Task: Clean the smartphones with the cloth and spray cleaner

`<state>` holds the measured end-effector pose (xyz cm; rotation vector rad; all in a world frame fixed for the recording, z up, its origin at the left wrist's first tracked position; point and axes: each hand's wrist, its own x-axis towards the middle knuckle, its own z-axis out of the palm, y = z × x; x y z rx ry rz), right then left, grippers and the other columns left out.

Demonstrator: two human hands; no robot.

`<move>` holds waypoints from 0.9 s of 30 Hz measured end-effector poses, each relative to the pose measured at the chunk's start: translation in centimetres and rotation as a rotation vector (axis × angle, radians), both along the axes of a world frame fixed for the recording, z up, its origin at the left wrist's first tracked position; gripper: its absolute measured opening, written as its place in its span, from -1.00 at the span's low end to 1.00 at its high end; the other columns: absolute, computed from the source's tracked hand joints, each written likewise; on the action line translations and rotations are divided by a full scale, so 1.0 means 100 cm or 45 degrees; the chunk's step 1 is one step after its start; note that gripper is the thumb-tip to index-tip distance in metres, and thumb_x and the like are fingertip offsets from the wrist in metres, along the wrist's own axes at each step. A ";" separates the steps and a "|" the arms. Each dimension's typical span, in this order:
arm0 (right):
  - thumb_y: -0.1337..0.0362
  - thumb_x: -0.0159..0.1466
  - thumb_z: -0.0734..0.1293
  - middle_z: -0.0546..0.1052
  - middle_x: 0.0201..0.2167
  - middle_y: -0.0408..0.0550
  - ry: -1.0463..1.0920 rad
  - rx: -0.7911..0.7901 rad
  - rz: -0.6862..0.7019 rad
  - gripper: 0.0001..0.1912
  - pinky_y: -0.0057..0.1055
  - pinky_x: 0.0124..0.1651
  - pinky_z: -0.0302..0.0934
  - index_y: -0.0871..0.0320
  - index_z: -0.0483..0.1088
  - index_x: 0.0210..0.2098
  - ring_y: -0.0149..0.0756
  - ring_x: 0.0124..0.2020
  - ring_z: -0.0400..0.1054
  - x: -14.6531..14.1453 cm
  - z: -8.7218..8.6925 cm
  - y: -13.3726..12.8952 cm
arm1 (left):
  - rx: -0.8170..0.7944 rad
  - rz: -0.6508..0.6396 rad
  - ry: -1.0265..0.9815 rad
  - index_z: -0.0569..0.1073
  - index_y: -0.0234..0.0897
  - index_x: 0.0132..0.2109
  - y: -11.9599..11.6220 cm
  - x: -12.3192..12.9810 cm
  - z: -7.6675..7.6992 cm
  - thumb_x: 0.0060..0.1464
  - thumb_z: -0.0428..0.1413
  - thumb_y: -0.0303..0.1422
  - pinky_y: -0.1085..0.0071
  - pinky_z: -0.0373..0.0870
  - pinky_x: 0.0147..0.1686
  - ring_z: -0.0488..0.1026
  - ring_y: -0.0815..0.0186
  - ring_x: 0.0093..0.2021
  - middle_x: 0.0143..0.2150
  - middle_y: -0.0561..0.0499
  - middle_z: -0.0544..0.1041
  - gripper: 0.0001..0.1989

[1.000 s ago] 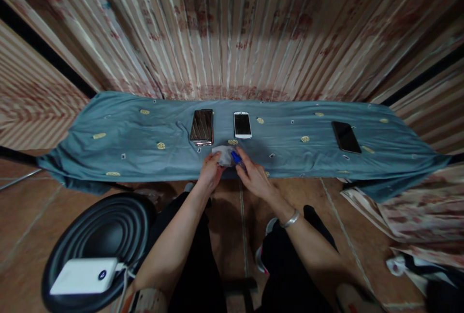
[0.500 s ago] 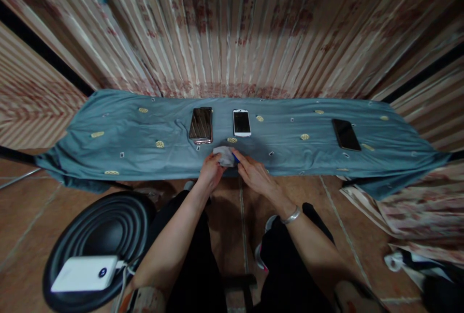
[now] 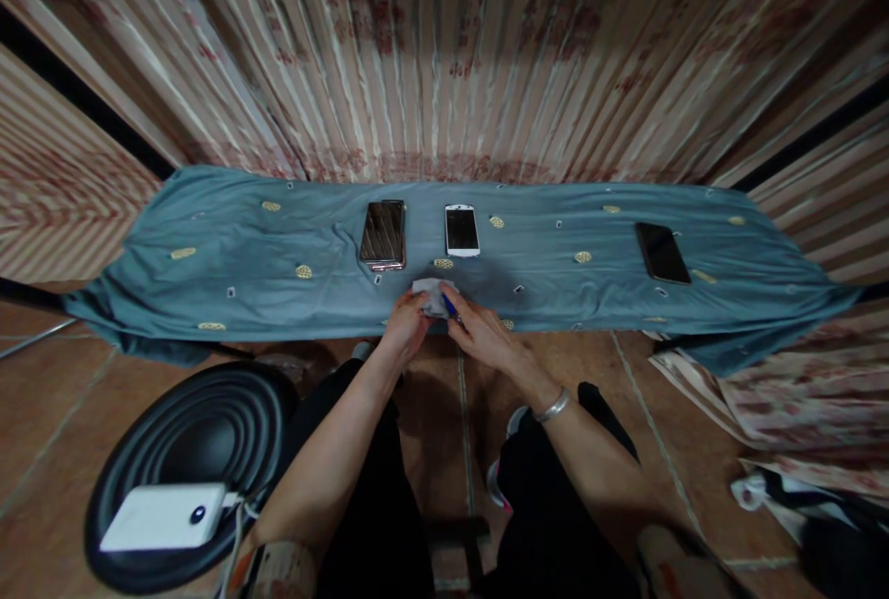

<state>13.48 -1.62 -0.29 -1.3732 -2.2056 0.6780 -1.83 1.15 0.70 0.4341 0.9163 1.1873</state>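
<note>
Near the front edge of the cloth-covered table, my left hand (image 3: 406, 326) is closed on a crumpled light grey cloth (image 3: 429, 292). My right hand (image 3: 482, 330) meets it from the other side, its fingers closed around a slim blue object (image 3: 450, 306) that touches the cloth; its kind is too small to make out. Just beyond my hands lies a white phone (image 3: 462, 230) with a dark screen. To its left is a stack of dark, glossy phones (image 3: 383, 233). Another black phone (image 3: 662, 253) rests alone far to the right.
A blue-green patterned cover (image 3: 333, 303) drapes over the long table. Behind it hangs a pleated curtain (image 3: 444, 53). On the floor at the left, a white power bank (image 3: 163, 517) with a cable sits on a round black ribbed thing (image 3: 270, 414).
My right fingers have shifted slightly on the blue object, and the cloth is bunched a little differently. The whole view has tilted slightly; the phones have stayed in place.
</note>
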 end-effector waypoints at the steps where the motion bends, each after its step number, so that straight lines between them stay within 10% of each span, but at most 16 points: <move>1: 0.34 0.35 0.15 0.42 0.24 0.13 0.047 -0.003 0.000 -0.31 -0.06 0.24 0.24 0.12 -0.05 0.44 -0.08 0.17 0.39 0.001 0.000 0.001 | -0.007 0.017 0.008 0.52 -0.34 -0.34 0.000 0.000 0.001 -0.01 0.12 -0.55 0.41 0.40 -0.30 0.49 0.33 -0.40 -0.41 -0.01 0.59 -0.90; 6: 0.27 0.38 0.14 0.37 0.29 0.05 0.228 -0.081 -0.015 -0.38 -0.05 0.25 0.22 0.06 0.03 0.41 -0.11 0.17 0.39 0.008 0.005 0.004 | -0.006 0.050 0.013 0.51 -0.31 -0.37 0.001 0.001 0.003 -0.02 0.13 -0.56 0.42 0.38 -0.31 0.46 0.34 -0.42 -0.43 0.01 0.57 -0.90; 13: 0.24 0.35 0.21 0.59 -0.04 -0.09 0.363 -0.327 -0.034 -0.42 -0.22 -0.02 0.36 -0.05 0.18 0.35 -0.34 -0.47 0.47 0.012 0.010 0.007 | -0.072 -0.020 -0.034 0.53 -0.36 -0.37 -0.001 0.001 0.006 -0.01 0.10 -0.58 0.41 0.34 -0.37 0.45 0.33 -0.46 -0.46 -0.02 0.56 -0.88; 27: 0.27 0.36 0.17 0.46 0.19 -0.01 0.288 -0.209 -0.034 -0.49 -0.15 0.06 0.34 0.02 0.23 0.29 -0.17 -0.15 0.52 0.001 0.009 0.005 | -0.057 -0.023 -0.068 0.53 -0.35 -0.38 -0.004 -0.002 0.003 -0.02 0.10 -0.59 0.45 0.33 -0.38 0.44 0.37 -0.47 -0.47 0.00 0.55 -0.87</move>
